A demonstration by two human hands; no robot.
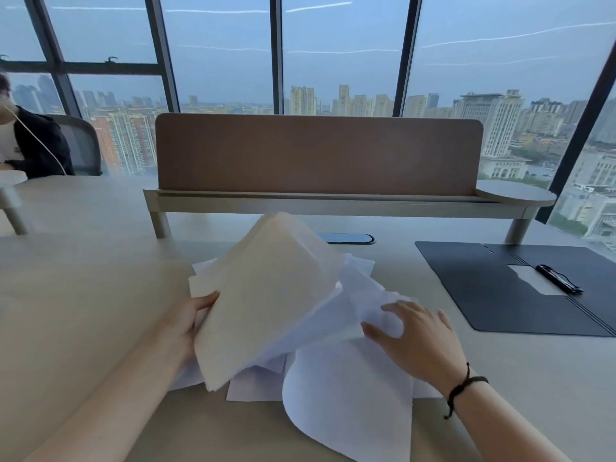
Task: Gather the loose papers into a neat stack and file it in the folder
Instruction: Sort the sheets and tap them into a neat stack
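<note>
The left hand (186, 323) has its grip clamped on a thick cream paper stack (263, 295) — the right hand (416, 338), grip spread open, presses loose white sheets (346, 388); one black folder (520, 288) lies to its right.

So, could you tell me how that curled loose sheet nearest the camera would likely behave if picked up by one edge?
The curled sheet would probably flop: it already bows off the desk unsupported. It looks thin, so likely very light. It may slide, since it overlaps other loose papers.
</note>
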